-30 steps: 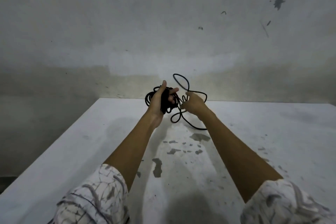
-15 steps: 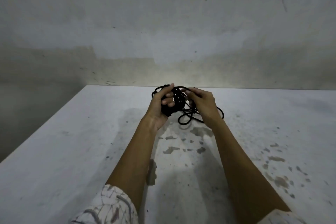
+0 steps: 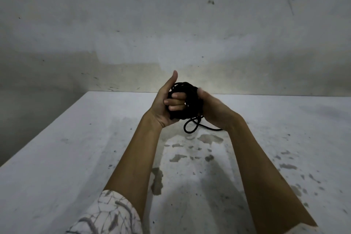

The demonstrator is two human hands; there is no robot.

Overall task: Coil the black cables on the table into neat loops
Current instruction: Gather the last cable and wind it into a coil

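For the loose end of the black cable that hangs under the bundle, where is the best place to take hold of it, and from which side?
Probably best to pinch the loose tail at the small hanging loop just below the bundle, coming from the right and below. The left hand already grips the bundle from its left, while the right hand sits beside the tail, which trails off under that wrist.

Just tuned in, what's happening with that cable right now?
A person is winding a black cable into a bundle above a white table. The left hand grips the bundle, fingers curled round it and thumb sticking up. The right hand is against the bundle's other side; it is blurred, so its exact grip is hard to read. A short loose loop and tail hang below the hands, not yet wound in. The coil looks nearly done, though bunched rather than neat.
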